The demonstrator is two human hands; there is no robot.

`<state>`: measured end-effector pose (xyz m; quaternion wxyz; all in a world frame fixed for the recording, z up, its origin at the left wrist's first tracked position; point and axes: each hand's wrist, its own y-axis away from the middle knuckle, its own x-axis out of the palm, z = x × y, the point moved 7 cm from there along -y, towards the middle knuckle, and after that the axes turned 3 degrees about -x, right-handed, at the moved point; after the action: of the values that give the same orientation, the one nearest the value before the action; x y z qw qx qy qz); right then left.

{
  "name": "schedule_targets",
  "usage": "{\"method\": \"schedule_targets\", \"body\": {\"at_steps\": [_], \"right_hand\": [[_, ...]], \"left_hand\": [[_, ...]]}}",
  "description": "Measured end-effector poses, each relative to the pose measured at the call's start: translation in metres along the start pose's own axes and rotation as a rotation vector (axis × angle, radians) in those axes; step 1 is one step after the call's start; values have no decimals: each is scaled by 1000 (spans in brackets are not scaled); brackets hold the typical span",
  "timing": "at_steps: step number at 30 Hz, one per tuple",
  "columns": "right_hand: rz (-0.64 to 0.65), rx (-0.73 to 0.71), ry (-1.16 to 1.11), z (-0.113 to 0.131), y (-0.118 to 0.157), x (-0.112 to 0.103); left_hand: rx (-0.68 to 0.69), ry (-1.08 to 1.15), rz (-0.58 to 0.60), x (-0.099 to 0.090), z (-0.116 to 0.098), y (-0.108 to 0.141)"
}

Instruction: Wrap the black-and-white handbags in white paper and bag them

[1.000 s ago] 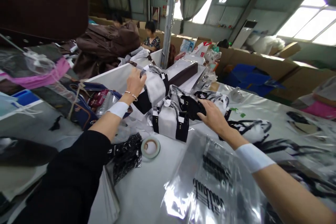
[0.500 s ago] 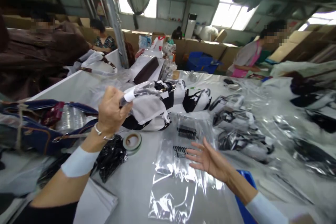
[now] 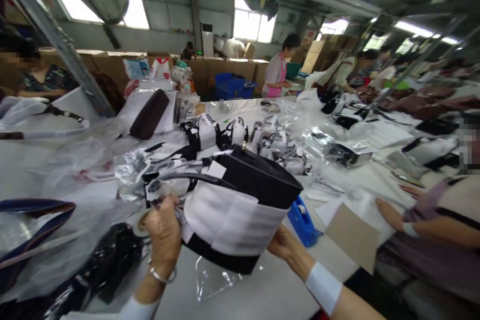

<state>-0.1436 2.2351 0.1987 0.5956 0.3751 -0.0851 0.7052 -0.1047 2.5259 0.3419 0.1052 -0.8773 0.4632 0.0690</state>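
Note:
A black handbag (image 3: 258,175) with a white wrap (image 3: 232,220) around its middle is held up in front of me, tilted. My left hand (image 3: 165,227) is closed on its left side, near the dark handle (image 3: 198,178). At the lower right, my right hand (image 3: 282,242) grips the bag's edge, its fingers mostly hidden behind the bag. Beneath it, part of a clear plastic bag (image 3: 212,280) shows on the white table (image 3: 187,305). A roll of tape (image 3: 141,224) lies beside my left hand.
Several wrapped handbags (image 3: 206,132) stand further back. A blue tape dispenser (image 3: 304,222) and a cardboard sheet (image 3: 352,235) lie to the right, near a co-worker's hand (image 3: 390,214). Black plastic (image 3: 120,255) and a navy bag (image 3: 35,225) are at left.
The black handbag has come nearer, over the clear plastic bag. My right hand, earlier open and unloaded, now holds it too. The view has swung right.

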Motion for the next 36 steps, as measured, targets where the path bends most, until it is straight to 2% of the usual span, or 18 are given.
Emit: {"method": "schedule_targets", "body": {"at_steps": [2, 4, 9, 11, 13, 15, 17, 19, 20, 22, 24, 25, 26, 29, 31, 33, 36], "right_hand": [[-39, 29, -53, -9, 18, -9], [-115, 22, -118, -14, 36, -26], [-275, 56, -127, -41, 92, -86], [-386, 87, -66, -52, 116, -116], [-476, 147, 18, -53, 137, -144], [-511, 215, 122, -39, 148, -167], [-453, 265, 232, -14, 145, -180], [-288, 297, 376, 13, 128, -178], [-199, 318, 473, 23, 117, -174], [-51, 365, 683, 30, 94, -163], [-11, 372, 865, 27, 73, -158], [-34, 346, 927, 24, 63, -157], [-75, 302, 967, 21, 55, -157], [-159, 190, 1077, 19, 43, -159], [-138, 175, 1174, 22, 38, -158], [-115, 157, 1295, 29, 29, -152], [-153, 93, 1461, 32, 6, -137]], "left_hand": [[-188, -22, 61, 19, 36, 31], [-260, -45, 134, 33, 66, 65], [-268, -107, 343, 42, 124, 134], [-267, -119, 499, 44, 140, 158], [-249, -139, 713, 50, 153, 182], [-170, -190, 982, 58, 163, 207], [30, -271, 1268, 66, 172, 233], [265, -419, 1492, 66, 190, 256], [354, -525, 1572, 63, 203, 265], [449, -761, 1670, 53, 233, 273], [473, -941, 1664, 41, 254, 265], [470, -994, 1606, 37, 259, 254], [458, -1026, 1507, 35, 259, 239], [403, -1044, 1110, 40, 244, 182], [390, -1002, 959, 55, 235, 155], [390, -968, 963, 77, 237, 145], [411, -960, 1049, 103, 249, 144]]}}
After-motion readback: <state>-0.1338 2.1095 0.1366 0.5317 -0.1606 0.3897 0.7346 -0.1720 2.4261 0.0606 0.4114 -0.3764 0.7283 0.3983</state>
